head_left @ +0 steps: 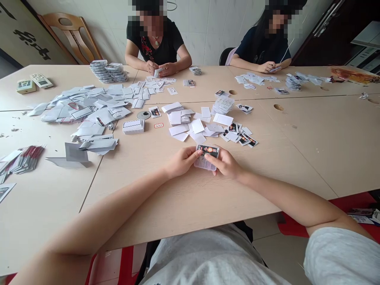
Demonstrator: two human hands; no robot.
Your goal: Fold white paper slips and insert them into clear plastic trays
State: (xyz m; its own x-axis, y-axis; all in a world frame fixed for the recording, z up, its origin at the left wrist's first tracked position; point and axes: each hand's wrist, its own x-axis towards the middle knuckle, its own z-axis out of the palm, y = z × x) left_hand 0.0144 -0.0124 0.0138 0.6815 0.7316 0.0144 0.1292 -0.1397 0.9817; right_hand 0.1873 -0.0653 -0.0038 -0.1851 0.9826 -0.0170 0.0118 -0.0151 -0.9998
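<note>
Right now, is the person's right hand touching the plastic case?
Touching. The head view shows the right hand with its thumb lying across the front of the plastic case.

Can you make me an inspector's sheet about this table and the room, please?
Surface: pale table, with joins and round holes.
Job's things: clear plastic case, with a dark printed card in or on its upper part; I can't tell which.
Clutter: loose white cards beyond the hands; big pile of white papers to the left.
Hands: left hand and right hand both hold the case.
Cables: thin loop on the wall, maybe a cord.
Surroundings: two people seated opposite; wooden chair at far left.
</note>
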